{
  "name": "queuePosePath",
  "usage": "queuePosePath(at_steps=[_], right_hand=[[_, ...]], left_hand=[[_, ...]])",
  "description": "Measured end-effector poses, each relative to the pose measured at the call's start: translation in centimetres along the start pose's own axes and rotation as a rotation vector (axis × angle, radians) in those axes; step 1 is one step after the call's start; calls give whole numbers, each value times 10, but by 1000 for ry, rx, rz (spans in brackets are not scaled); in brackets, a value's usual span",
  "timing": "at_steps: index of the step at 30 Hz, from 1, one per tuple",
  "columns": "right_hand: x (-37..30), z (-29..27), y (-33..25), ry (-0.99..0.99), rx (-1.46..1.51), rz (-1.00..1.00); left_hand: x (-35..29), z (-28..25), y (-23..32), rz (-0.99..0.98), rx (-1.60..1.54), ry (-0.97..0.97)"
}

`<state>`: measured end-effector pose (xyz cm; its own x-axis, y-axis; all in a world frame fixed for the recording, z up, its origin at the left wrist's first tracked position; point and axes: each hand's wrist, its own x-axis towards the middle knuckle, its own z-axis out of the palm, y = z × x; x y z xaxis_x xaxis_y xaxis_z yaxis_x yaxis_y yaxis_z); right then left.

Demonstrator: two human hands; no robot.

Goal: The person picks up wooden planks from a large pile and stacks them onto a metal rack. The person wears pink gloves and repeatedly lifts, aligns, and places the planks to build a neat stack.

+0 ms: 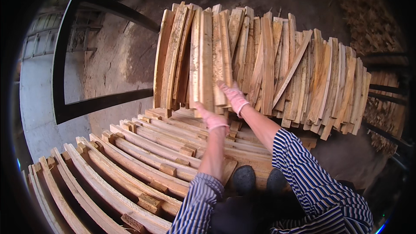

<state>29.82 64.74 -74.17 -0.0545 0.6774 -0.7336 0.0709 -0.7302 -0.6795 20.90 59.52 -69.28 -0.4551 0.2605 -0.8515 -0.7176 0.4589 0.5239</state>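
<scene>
Several rough wooden slats [206, 60] are gripped at their near ends between my two hands, close to the left part of a long stack of slats [299, 73]. My left hand [211, 119], in a pink glove, is closed on their left side. On their right side my right hand [234, 97], gloved the same way, is closed too, a little farther away. The palms hide part of the near ends. Below my left forearm lie wooden pallets [104, 167], their boards spaced apart with small blocks between them. One loose slat [293, 67] leans diagonally across the stack.
A black metal frame [97, 106] rises at the left and reaches to the stack's left end. Dark metal bars [388, 91] and a heap of wood pieces [368, 17] are at the right. My dark shoes [245, 177] stand on boards near the pallets.
</scene>
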Motion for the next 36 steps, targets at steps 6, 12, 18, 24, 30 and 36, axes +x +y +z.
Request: queuePosePath(at_steps=[6, 12, 18, 24, 30, 36], right_hand=[[6, -101, -42, -435, 256, 100], [36, -121, -8, -384, 304, 20], [36, -112, 7, -334, 365, 65], [30, -83, -1, -413, 446, 31], [14, -124, 8, -104, 886, 167], [1, -115, -6, -109, 57, -77]], left_hand=[[-21, 26, -62, -122, 35, -32], [-49, 19, -6, -245, 108, -260], [-58, 42, 58, 527, 823, -139], [190, -24, 97, 599, 1115, -199], [147, 26, 55, 477, 1376, -290], [143, 18, 101, 359, 1391, -504]])
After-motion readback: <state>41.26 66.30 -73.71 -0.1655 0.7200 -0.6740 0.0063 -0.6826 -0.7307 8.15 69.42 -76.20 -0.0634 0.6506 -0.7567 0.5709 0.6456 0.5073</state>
